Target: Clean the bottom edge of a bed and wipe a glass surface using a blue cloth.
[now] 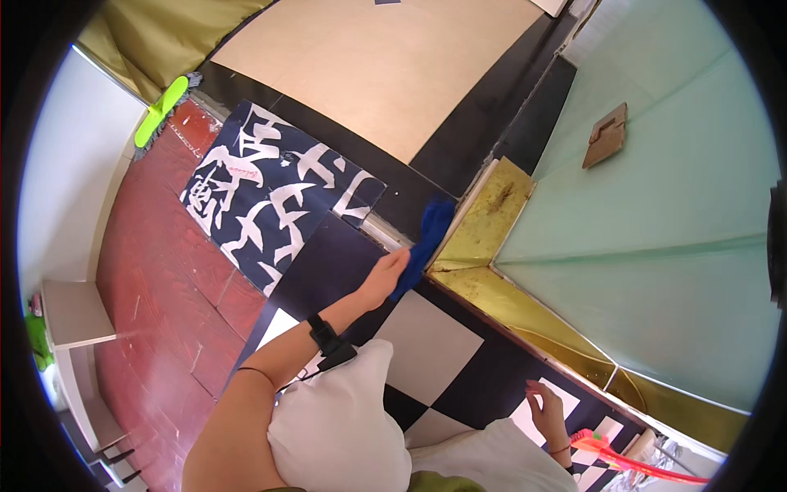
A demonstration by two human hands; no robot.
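Note:
My left hand [387, 278] holds a bunched blue cloth [424, 246] at the corner where the door sill [384, 232] meets the gold-coloured base panel [486, 215] of a frosted glass partition. Part of the cloth lies along the panel's edge, over the black floor tile. Lower right, beside my knee, my right hand [547, 409] is held with its fingers bent and apart, with nothing in it. Close to that wrist is a pink and red brush [593, 441] with a long handle.
A dark blue mat with white characters [264, 190] lies across red flooring [166, 264]. A lime green mop head [161, 117] stands upper left near a gold curtain [154, 37]. A brown cardboard piece [605, 136] is on the frosted glass [670, 203]. White shelving [74, 313] stands far left.

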